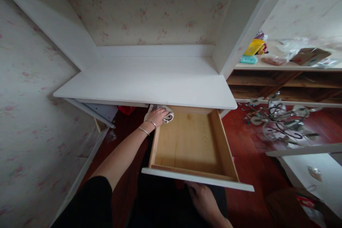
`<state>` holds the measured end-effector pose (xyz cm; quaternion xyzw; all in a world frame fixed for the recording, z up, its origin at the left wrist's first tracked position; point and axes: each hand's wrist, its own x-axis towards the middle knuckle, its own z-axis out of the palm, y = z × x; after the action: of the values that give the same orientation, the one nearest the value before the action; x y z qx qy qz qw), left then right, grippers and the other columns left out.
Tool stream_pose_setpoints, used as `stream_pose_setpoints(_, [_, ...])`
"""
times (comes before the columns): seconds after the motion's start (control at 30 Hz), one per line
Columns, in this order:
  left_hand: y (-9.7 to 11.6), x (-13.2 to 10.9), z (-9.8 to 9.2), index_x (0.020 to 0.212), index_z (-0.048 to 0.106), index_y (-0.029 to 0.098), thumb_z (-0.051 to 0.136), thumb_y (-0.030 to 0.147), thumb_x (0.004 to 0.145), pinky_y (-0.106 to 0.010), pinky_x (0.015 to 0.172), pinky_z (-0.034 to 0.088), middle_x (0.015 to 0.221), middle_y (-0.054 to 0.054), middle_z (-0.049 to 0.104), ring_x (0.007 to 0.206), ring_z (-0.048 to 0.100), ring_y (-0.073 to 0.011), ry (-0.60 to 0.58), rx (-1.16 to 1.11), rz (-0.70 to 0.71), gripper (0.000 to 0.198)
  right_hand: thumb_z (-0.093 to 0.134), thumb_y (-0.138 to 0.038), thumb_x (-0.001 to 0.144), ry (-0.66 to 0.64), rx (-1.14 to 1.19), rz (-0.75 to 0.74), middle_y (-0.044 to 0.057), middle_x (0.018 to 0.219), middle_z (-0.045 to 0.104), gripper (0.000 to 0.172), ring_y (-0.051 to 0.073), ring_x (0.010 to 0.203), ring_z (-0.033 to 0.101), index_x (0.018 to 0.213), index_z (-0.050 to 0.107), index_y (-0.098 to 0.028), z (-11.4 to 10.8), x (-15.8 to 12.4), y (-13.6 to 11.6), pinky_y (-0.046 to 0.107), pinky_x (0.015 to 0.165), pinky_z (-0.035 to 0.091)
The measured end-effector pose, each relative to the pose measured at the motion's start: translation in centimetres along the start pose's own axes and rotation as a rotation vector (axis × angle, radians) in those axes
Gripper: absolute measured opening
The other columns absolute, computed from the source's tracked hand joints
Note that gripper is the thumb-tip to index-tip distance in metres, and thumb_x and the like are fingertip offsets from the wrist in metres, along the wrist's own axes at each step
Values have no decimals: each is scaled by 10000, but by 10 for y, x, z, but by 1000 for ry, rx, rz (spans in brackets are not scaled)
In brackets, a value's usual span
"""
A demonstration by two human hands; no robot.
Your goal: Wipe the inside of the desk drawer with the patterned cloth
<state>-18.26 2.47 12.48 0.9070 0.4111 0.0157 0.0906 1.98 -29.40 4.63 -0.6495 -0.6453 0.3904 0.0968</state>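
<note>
A bare wooden drawer (pixel 223 142) is pulled out from under a white desk (pixel 149 82). My left hand (pixel 157 117), with thin bangles on the wrist, is closed on a pale crumpled cloth (pixel 167 114) at the drawer's back left corner, just under the desk's edge. My right hand (pixel 204 199) is below the drawer's white front panel (pixel 197 178), fingers reaching up under it; the fingertips are hidden.
Floral wallpaper covers the walls to the left and behind the desk. At right a shelf (pixel 283 67) holds packets and a cardboard box (pixel 310 56). A metal light fixture (pixel 280 123) lies on the red wooden floor. A white cabinet (pixel 315 171) stands at lower right.
</note>
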Motion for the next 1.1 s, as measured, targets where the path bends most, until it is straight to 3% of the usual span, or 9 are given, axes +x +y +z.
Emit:
stream_pose_setpoints(0.17, [17, -32, -8, 1302, 538, 254, 426, 70, 830, -345, 1004, 427, 1308, -62, 578, 1172, 552, -206, -82, -99, -97, 518, 385, -255, 914, -14, 21, 15, 41, 1170, 691, 395, 229, 1120, 617, 1181, 676, -264, -3, 1, -2, 334, 982, 432])
stream_pose_setpoints(0.33, [42, -101, -19, 1323, 531, 277, 462, 127, 812, -333, 1013, 417, 1337, -39, 575, 1182, 563, -221, -197, -247, -150, 536, 398, -351, 929, -2, 70, -2, 29, 1158, 697, 370, 226, 1086, 629, 1142, 690, -270, -9, 1, -8, 316, 961, 434])
stream_pose_setpoints(0.53, [74, -181, -26, 1286, 559, 292, 433, 45, 747, -347, 1018, 420, 1273, -21, 626, 1172, 578, -210, -248, -374, -261, 606, 404, -397, 941, -38, 62, -37, 11, 1174, 691, 374, 229, 1119, 606, 1143, 696, -281, -14, 7, -6, 322, 977, 412])
stream_pose_setpoints(0.73, [88, -217, -29, 1337, 524, 281, 376, 5, 739, -326, 1070, 403, 1359, 10, 561, 1243, 520, -155, -99, -225, -265, 675, 419, -375, 930, -43, 58, -31, 14, 1158, 697, 356, 225, 1094, 613, 1136, 698, -296, -21, 11, -9, 313, 958, 409])
stream_pose_setpoints(0.93, [106, -234, -24, 1339, 522, 220, 382, -12, 712, -359, 1031, 456, 1314, -29, 597, 1188, 566, -179, 178, 6, -138, 684, 421, -377, 919, -51, 43, -5, 23, 1116, 711, 352, 230, 1071, 622, 1107, 709, -303, -28, 12, -16, 316, 940, 412])
stream_pose_setpoints(1.1, [141, -219, 0, 1338, 507, 161, 388, -18, 718, -414, 1053, 430, 1326, -54, 587, 1201, 555, -198, 338, 88, -47, 656, 412, -360, 905, -33, 54, -22, 33, 1099, 716, 361, 235, 1065, 626, 1080, 719, -283, -32, 21, -16, 325, 921, 434])
